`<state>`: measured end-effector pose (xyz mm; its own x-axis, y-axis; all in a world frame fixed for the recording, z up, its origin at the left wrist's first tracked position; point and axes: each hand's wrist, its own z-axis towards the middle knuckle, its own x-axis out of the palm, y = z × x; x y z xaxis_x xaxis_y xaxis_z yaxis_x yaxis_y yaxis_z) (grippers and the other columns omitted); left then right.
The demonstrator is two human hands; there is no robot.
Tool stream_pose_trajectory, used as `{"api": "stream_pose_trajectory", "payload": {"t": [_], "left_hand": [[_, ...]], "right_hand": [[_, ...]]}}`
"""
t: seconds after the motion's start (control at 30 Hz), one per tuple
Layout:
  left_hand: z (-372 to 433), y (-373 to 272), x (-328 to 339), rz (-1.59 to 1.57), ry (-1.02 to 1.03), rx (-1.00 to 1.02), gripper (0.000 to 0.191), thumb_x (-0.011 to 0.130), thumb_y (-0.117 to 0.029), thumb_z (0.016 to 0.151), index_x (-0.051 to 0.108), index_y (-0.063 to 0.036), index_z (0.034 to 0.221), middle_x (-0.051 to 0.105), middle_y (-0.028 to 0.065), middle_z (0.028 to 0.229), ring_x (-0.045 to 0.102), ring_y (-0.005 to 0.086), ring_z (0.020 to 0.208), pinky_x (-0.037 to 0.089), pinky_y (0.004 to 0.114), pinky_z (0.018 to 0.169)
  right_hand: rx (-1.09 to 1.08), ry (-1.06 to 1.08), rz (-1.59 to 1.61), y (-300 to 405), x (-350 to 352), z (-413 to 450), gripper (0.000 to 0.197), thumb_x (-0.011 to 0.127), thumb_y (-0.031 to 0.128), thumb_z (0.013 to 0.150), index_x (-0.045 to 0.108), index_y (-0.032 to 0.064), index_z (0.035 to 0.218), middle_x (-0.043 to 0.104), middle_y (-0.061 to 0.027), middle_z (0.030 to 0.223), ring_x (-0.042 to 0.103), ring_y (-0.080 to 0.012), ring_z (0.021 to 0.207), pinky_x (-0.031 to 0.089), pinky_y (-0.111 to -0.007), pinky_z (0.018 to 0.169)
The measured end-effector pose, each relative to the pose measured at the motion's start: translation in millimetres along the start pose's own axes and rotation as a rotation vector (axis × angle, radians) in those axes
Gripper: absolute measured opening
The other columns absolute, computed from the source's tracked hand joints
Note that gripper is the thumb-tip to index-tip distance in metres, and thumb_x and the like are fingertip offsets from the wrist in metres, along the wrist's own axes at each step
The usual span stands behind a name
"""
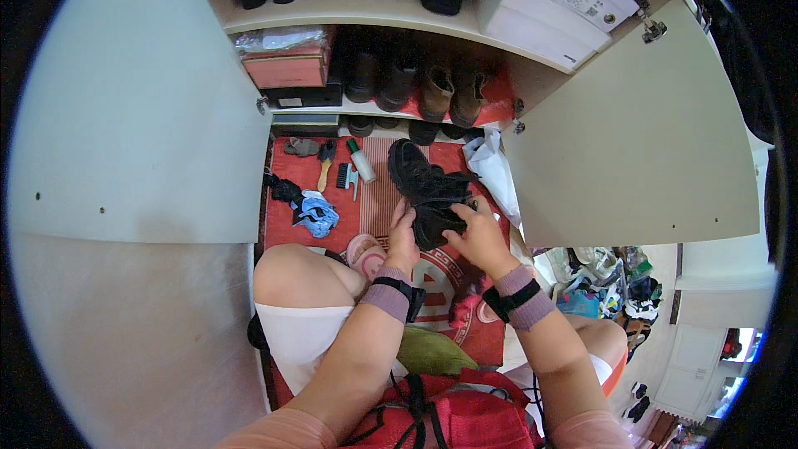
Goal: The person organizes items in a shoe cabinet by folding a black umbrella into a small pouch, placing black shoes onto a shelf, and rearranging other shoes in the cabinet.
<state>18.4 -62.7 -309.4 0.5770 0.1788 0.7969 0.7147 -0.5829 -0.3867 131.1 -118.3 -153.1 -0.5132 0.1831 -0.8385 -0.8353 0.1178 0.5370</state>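
A black lace-up boot (416, 176) is held above the red patterned mat, its toe towards the cabinet. My left hand (404, 240) grips the boot near its ankle from the left. On the other side, my right hand (479, 234) has its fingers and thumb at the boot's collar, by the loose laces. Left of the boot on the mat lie a bottle with a green cap (362, 162), a blue scrub brush (349, 179), a wooden-handled shoe brush (325, 165) and a crumpled blue cloth (315, 214).
Open cabinet doors stand left (137, 106) and right (642, 143). Brown shoes (436, 93) and a pink box (284, 70) fill the middle shelf. A white bag (492, 171) leans by the right door. A pink slipper (365, 252) is near my knee. Piled bags (592, 280) lie at right.
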Motion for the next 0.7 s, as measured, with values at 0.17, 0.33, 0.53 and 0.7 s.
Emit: {"api": "stream_pose_trajectory", "payload": {"t": [0.17,0.33,0.53,0.7], "left_hand": [[-5,30,39,0.275,-0.003,-0.045,0.043,0.048,-0.012,0.092,0.042,-0.0014,0.133,0.050,0.0107,0.128,0.048,0.0196,0.116,0.038,0.029,0.096],[36,56,-33,1.134,-0.283,0.351,0.058,0.071,-0.026,0.075,0.051,0.0056,0.119,0.061,0.0245,0.108,0.060,0.0368,0.097,0.047,0.039,0.084],[29,90,-27,1.363,-0.252,0.030,0.046,0.069,-0.026,0.076,0.058,0.0048,0.108,0.064,0.0235,0.098,0.061,0.0377,0.094,0.048,0.043,0.082],[36,84,-51,1.409,-0.210,-0.097,0.027,0.060,-0.022,0.078,0.062,0.0038,0.084,0.064,0.0240,0.079,0.062,0.0407,0.079,0.050,0.046,0.073]], "right_hand": [[0.053,-0.078,-0.190,-47,-30,-5,0.020,0.070,0.007,0.066,0.066,0.0003,0.085,0.061,-0.0196,0.086,0.060,-0.0374,0.078,0.049,-0.041,0.070],[0.060,-0.132,-0.187,-47,-49,3,0.019,0.069,0.006,0.066,0.067,0.0033,0.085,0.061,-0.0150,0.086,0.060,-0.0364,0.074,0.050,-0.043,0.067],[0.200,-0.111,-0.364,-97,-55,-25,0.017,0.069,0.007,0.065,0.068,0.0026,0.082,0.063,-0.0142,0.085,0.061,-0.0353,0.074,0.050,-0.041,0.066],[0.245,-0.062,-0.354,-116,-31,-26,0.013,0.066,0.008,0.068,0.067,0.0057,0.081,0.061,-0.0146,0.085,0.061,-0.0363,0.073,0.050,-0.044,0.066]]}}
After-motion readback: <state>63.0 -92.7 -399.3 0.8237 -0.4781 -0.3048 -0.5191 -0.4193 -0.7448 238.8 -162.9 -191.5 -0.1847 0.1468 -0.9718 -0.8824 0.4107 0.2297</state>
